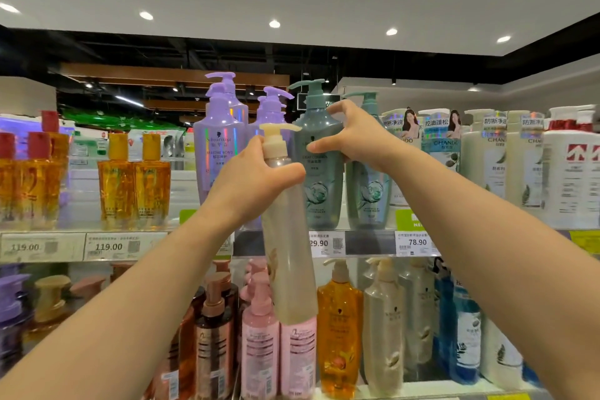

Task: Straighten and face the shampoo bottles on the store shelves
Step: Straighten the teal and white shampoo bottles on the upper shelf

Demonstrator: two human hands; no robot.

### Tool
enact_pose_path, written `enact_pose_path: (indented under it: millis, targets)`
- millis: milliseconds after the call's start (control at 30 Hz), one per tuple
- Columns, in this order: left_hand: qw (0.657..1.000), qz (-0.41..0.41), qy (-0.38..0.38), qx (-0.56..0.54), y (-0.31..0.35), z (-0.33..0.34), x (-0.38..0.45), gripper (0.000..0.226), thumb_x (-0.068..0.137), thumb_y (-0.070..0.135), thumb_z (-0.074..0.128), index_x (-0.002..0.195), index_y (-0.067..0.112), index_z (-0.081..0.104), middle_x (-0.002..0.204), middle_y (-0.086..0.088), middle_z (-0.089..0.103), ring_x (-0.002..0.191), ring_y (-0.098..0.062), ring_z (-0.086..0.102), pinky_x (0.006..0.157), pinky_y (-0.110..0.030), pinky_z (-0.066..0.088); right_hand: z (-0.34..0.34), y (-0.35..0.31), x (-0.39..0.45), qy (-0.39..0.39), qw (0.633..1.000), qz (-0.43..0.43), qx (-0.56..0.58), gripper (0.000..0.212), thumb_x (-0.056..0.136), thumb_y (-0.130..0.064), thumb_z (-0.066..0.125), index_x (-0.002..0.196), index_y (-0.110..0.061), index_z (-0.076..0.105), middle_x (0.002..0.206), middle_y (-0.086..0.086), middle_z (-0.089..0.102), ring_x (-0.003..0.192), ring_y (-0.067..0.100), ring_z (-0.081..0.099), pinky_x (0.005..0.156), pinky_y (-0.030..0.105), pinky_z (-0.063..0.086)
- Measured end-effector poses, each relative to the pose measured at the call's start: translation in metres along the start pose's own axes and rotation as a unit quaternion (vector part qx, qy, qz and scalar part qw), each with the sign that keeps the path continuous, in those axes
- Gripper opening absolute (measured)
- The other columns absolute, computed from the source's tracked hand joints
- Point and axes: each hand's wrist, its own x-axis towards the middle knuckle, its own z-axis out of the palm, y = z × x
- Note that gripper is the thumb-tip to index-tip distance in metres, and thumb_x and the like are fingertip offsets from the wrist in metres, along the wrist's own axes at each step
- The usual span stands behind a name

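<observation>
My left hand (250, 178) grips the neck of a tall pale beige pump bottle (289, 256) and holds it in the air in front of the shelf edge. The bottle's cream pump head points right. My right hand (349, 136) has spread, curved fingers around the shoulder of a teal green pump bottle (319, 172) on the upper shelf; a firm grip cannot be made out. A second teal bottle (368, 191) stands just to its right. Lilac pump bottles (219, 146) stand to the left, partly behind my left hand.
The upper shelf edge (367, 242) carries price tags. Orange bottles (133, 182) stand at left, white bottles (565, 172) at right. On the lower shelf are pink bottles (259, 341), an amber bottle (339, 321), cream and blue bottles, tightly packed.
</observation>
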Motion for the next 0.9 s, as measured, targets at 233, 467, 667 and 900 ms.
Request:
enact_pose_path:
  millis: [233, 467, 667, 900]
  targets:
    - [0.999, -0.016, -0.011, 0.026, -0.007, 0.003, -0.005, 0.04, 0.058, 0.057, 0.058, 0.088, 0.031, 0.052, 0.087, 0.006, 0.063, 0.084, -0.018, 0.062, 0.079, -0.045, 0.053, -0.014, -0.013, 0.005, -0.027, 0.987, -0.029, -0.153, 0.084, 0.071, -0.044, 0.086, 0.14, -0.013, 0.049, 0.121, 0.0, 0.056, 0.088, 0.023, 0.068, 0.067, 0.041, 0.063]
    - [0.998, -0.024, -0.014, 0.054, -0.005, 0.012, -0.011, 0.048, 0.056, 0.061, 0.054, 0.092, 0.03, 0.051, 0.087, 0.008, 0.063, 0.085, -0.017, 0.061, 0.08, -0.042, 0.052, -0.02, -0.016, 0.017, -0.05, 0.945, -0.058, -0.317, 0.079, 0.072, -0.064, 0.076, 0.13, -0.014, 0.054, 0.11, 0.0, 0.065, 0.056, 0.01, 0.069, 0.058, 0.03, 0.053]
    - [0.997, -0.024, -0.028, 0.067, -0.003, 0.019, -0.015, 0.045, 0.06, 0.061, 0.055, 0.095, 0.033, 0.047, 0.087, 0.009, 0.062, 0.085, -0.014, 0.059, 0.078, -0.04, 0.051, -0.021, -0.008, 0.025, -0.051, 0.927, -0.058, -0.367, 0.077, 0.078, -0.06, 0.074, 0.13, -0.009, 0.047, 0.117, 0.01, 0.065, 0.062, 0.018, 0.068, 0.065, 0.037, 0.057]
    - [0.998, -0.019, -0.018, 0.06, 0.002, 0.027, -0.018, 0.042, 0.06, 0.058, 0.056, 0.09, 0.029, 0.048, 0.083, 0.009, 0.062, 0.082, -0.014, 0.059, 0.075, -0.04, 0.05, -0.018, -0.006, 0.02, -0.037, 0.927, -0.051, -0.37, 0.074, 0.08, -0.053, 0.075, 0.132, -0.011, 0.044, 0.127, 0.009, 0.063, 0.055, 0.019, 0.068, 0.06, 0.038, 0.059]
